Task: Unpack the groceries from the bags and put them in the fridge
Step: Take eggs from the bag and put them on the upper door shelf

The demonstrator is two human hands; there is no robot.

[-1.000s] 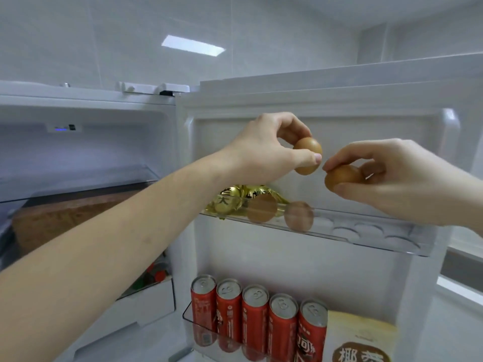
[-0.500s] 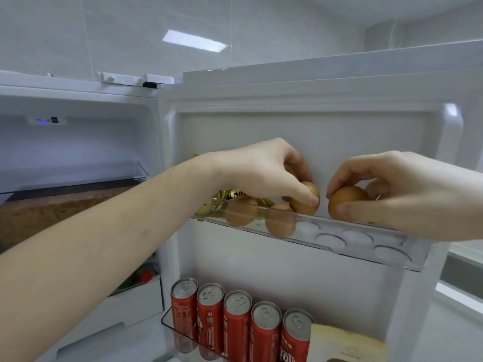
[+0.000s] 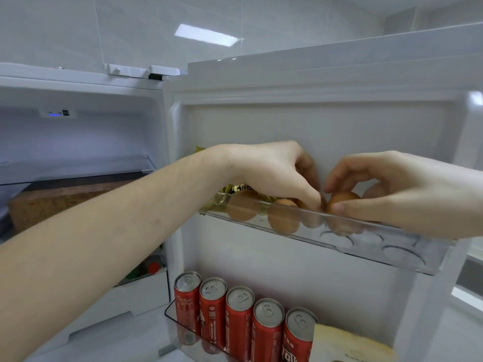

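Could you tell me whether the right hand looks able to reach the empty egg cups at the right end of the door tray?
Probably yes. The right hand is already over the egg tray, pinching an egg, and the empty cups just below and to its right are uncovered. Nothing stands between them.

the eggs (image 3: 283,215) are brown. the door tray (image 3: 392,246) is see-through. the cans (image 3: 239,317) at 6 o'clock are red with silver tops. the wrapper (image 3: 222,198) is gold. the fridge door (image 3: 313,131) is white. a tiny light (image 3: 54,114) at 10 o'clock glows blue.
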